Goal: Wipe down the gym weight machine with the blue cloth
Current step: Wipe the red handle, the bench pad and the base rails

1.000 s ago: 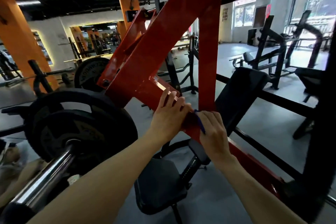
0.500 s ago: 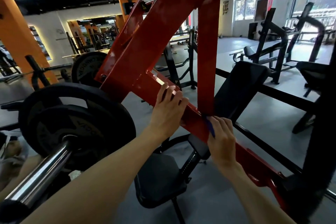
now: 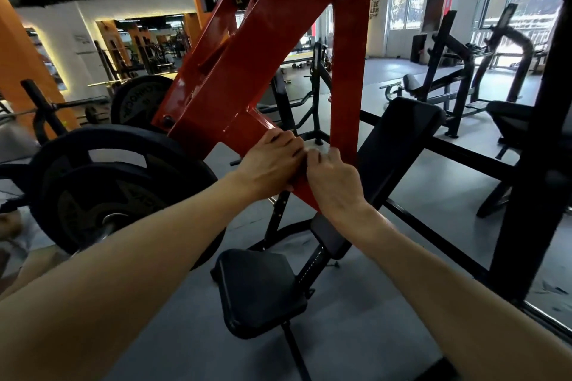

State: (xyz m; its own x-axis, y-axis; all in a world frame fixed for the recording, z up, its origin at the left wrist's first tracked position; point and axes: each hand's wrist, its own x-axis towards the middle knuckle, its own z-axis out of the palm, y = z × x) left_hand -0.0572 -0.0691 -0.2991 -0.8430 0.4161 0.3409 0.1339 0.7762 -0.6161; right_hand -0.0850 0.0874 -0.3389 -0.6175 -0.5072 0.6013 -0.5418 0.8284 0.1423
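Machine: red painted steel beams, glossy, joined at angles; both hands meet on its lower slanted beam; left hand curled over the beam; right hand clenched beside it; cloth hidden.

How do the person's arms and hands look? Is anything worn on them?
Both forearms are bare as far as the picture shows: no sleeves reach into view. The left hand and the right hand wear no gloves. I see no watch, bracelet or ring on the visible parts. The fingernails look short and unpainted.
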